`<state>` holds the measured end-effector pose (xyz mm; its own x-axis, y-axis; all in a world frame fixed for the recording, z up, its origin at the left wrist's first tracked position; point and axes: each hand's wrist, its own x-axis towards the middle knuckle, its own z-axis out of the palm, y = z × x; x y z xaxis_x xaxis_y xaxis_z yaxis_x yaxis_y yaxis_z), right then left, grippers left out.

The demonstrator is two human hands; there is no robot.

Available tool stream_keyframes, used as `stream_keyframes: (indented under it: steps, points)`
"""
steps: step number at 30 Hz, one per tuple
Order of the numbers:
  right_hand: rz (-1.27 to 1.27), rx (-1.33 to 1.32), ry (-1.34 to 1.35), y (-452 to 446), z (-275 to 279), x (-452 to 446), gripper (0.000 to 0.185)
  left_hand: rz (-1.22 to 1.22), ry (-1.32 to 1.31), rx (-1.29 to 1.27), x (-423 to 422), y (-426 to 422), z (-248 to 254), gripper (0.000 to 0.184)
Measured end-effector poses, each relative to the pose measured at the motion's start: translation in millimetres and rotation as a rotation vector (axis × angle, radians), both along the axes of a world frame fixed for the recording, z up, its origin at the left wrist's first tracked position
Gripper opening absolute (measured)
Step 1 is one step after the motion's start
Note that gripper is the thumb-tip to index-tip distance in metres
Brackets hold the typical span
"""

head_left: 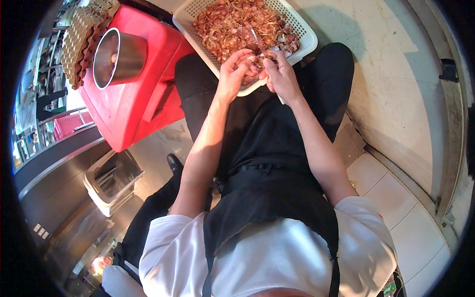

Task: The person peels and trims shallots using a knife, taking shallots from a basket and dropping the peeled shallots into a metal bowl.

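A white perforated basket point(309, 42) sits at my lap, filled with small reddish-brown bulbs that look like shallots point(232, 24), mixed with stringy roots and papery skins. Over its near edge, my left hand point(234, 72) is closed, its fingertips pinching a small reddish shallot point(254, 63). My right hand point(283, 78) meets it from the other side, wrapped round a small knife. The knife blade point(257, 38) points away from me over the basket, and the pale end of its handle shows below my palm. My fingers partly hide the shallot.
On the left stands a red plastic bin point(163, 44) carrying a steel pot point(129, 57) and stacked egg trays point(81, 39). A wall point(396, 64) rises close on the right. Another person's dark-clad leg point(153, 213) is at lower left, near a pale-rimmed container point(101, 198).
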<state>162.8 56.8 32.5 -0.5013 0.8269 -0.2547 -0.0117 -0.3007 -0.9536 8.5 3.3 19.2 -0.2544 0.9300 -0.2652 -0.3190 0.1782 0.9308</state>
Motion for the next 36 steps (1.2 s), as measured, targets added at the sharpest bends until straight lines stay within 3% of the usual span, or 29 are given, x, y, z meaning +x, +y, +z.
stream_keyframes:
  steps: [8,11,18,36]
  points:
    - [0.03,-0.204,0.095,8.1,5.1,8.4,0.029,-0.026,-0.339,0.051,-4.5,-0.5,3.2,0.031]
    - [0.033,-0.194,0.083,6.2,-0.9,6.6,0.036,0.002,-0.287,0.079,-5.2,0.8,-0.6,0.03]
    - [0.162,0.153,-0.126,-5.2,3.0,1.9,0.044,0.019,-0.338,0.103,-7.6,1.2,-12.9,0.028]
    - [0.058,0.588,-0.158,-10.8,-11.6,-6.9,0.039,0.117,-0.156,0.078,-3.0,-0.2,-11.6,0.025]
